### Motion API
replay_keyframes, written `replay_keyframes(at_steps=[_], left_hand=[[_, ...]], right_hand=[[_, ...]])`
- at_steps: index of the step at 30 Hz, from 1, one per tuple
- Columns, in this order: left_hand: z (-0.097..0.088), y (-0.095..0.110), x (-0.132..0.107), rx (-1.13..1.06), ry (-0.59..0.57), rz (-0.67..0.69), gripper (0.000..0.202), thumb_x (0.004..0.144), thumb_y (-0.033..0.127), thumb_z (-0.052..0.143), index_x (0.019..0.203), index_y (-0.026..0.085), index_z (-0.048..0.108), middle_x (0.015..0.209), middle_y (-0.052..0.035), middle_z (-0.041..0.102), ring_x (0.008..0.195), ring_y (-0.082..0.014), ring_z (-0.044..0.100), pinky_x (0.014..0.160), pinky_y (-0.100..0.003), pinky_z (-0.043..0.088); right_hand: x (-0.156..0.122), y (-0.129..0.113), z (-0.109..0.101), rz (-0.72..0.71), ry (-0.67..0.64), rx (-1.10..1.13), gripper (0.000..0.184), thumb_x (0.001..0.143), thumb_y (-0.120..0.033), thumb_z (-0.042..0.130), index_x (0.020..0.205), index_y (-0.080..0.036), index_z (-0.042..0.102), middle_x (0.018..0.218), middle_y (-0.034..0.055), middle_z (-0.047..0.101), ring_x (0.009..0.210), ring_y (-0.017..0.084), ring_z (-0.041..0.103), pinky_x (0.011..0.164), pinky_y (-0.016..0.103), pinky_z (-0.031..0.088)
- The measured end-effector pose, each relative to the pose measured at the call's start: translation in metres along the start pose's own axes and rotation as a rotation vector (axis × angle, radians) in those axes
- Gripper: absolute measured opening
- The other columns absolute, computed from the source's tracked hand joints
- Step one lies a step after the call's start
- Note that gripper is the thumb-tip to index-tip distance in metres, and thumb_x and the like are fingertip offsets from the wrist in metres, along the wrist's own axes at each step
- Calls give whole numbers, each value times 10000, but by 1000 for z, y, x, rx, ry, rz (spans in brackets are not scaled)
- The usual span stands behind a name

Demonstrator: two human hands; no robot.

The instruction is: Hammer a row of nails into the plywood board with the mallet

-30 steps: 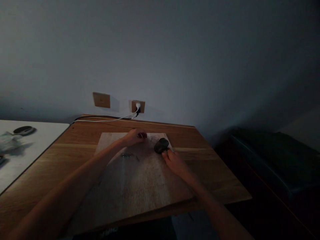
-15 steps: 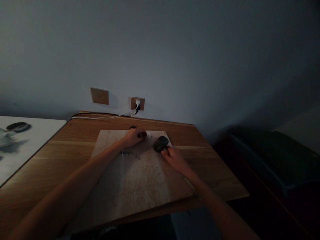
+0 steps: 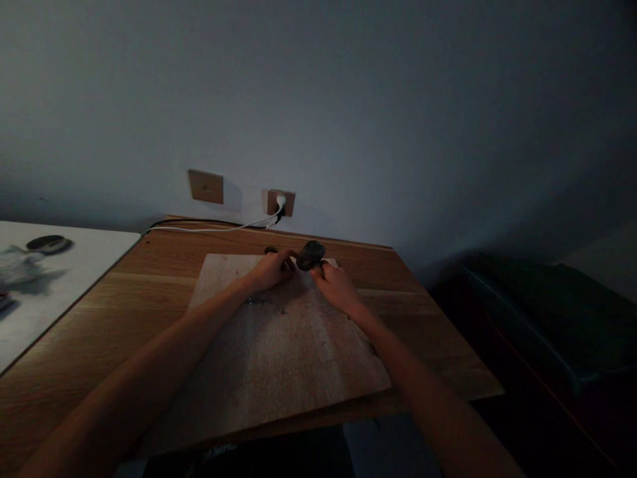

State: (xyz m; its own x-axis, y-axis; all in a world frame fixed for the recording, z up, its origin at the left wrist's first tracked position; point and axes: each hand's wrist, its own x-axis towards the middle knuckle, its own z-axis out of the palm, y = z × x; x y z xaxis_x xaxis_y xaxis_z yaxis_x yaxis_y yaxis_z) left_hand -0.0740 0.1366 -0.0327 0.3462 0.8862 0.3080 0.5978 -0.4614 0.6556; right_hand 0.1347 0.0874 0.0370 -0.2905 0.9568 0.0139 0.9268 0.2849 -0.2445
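Observation:
My right hand (image 3: 337,285) is wrapped round the handle of a mallet with a dark, blocky head (image 3: 310,256). That head is over the far part of a pale wooden board (image 3: 298,358), close to the fingertips of my left hand (image 3: 270,271). The left fingers are curled in a pinch near the board's far edge; whatever is between them is too small and dark to name. Small thin metal pieces (image 3: 257,301) lie on the board below my left wrist. Just behind the left hand sits a small dark round thing (image 3: 271,250), partly hidden.
Under the board is a brown wooden table (image 3: 428,318). A white table (image 3: 94,255) adjoins on the left, bearing a dark oval object (image 3: 48,243) and crumpled clear plastic (image 3: 20,264). Cables (image 3: 209,230) run along the wall to a socket (image 3: 281,203). A dark cushioned piece (image 3: 547,318) stands right.
The mallet head has moved up and left, closer to my left hand, and my right hand has moved with it. My left hand stays near the same place on the board. The view has shifted slightly.

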Motion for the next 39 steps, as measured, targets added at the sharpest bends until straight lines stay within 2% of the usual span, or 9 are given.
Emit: replay_keyframes(at_steps=[5, 8, 16, 19, 23, 26, 29, 34, 39], left_hand=[[-1, 4, -1, -10, 20, -13, 562, 747, 22, 668, 1296, 140, 634, 961, -55, 793, 810, -184, 739, 723, -242, 537], [-2, 5, -1, -5, 26, -10, 528, 756, 37, 687, 1273, 136, 647, 962, -58, 793, 810, -187, 738, 727, -248, 536], [0, 4, -1, 9, 25, -6, 535, 761, 42, 643, 1286, 147, 654, 950, -59, 788, 809, -197, 736, 705, -257, 523], [-7, 8, 0, 10, 0, -35, 537, 745, 41, 628, 1274, 137, 643, 976, -65, 783, 813, -186, 730, 714, -252, 525], [-35, 26, -5, 96, -208, -37, 336, 718, 74, 640, 1046, 133, 683, 940, -61, 754, 799, -174, 701, 688, -236, 507], [-52, 49, -23, 183, -450, 117, 187, 715, 146, 695, 899, 173, 688, 881, -28, 722, 797, -177, 673, 682, -240, 481], [-54, 68, -46, 278, -554, 249, 188, 728, 153, 706, 910, 199, 693, 937, -27, 717, 896, -205, 677, 761, -264, 483], [-39, 75, -67, 406, -518, 289, 130, 757, 123, 662, 864, 197, 671, 880, -39, 691, 857, -219, 668, 749, -287, 471], [-41, 53, -49, 228, -340, 253, 181, 737, 83, 614, 860, 186, 698, 881, -33, 702, 807, -176, 662, 741, -258, 469]], right_hand=[[-3, -4, 3, -30, -39, -46, 298, 1071, -313, 461, 1153, -123, 676, 1148, 178, 739, 1112, 276, 685, 855, 296, 443], [-5, -5, 6, -25, -22, -61, 348, 1091, -334, 402, 1232, -120, 637, 1149, 186, 731, 1110, 284, 685, 852, 311, 451], [-3, -7, 12, -25, -37, -73, 343, 1088, -330, 405, 1221, -118, 639, 1116, 188, 735, 1066, 296, 699, 829, 327, 452], [-8, -7, 8, -33, -50, -62, 311, 1077, -332, 450, 1182, -123, 655, 1130, 184, 736, 1087, 293, 694, 823, 315, 438], [-22, 0, 1, -25, -62, -43, 339, 1103, -319, 393, 1147, -114, 659, 1116, 173, 741, 1092, 275, 694, 808, 300, 418], [-38, 10, 2, -27, -103, -29, 301, 1093, -296, 433, 1082, -120, 677, 1072, 158, 754, 1061, 262, 705, 782, 290, 409], [-52, 21, 7, -41, -133, 0, 262, 1078, -282, 472, 1073, -124, 681, 1051, 155, 756, 1029, 256, 709, 776, 291, 410], [-62, 32, 17, -53, -137, 127, 283, 1081, -298, 463, 1124, -103, 663, 1064, 167, 744, 1034, 260, 701, 818, 301, 429], [-59, 38, 24, -39, -113, 143, 270, 1074, -293, 464, 1062, -107, 660, 1038, 171, 738, 1006, 274, 693, 816, 319, 430]])
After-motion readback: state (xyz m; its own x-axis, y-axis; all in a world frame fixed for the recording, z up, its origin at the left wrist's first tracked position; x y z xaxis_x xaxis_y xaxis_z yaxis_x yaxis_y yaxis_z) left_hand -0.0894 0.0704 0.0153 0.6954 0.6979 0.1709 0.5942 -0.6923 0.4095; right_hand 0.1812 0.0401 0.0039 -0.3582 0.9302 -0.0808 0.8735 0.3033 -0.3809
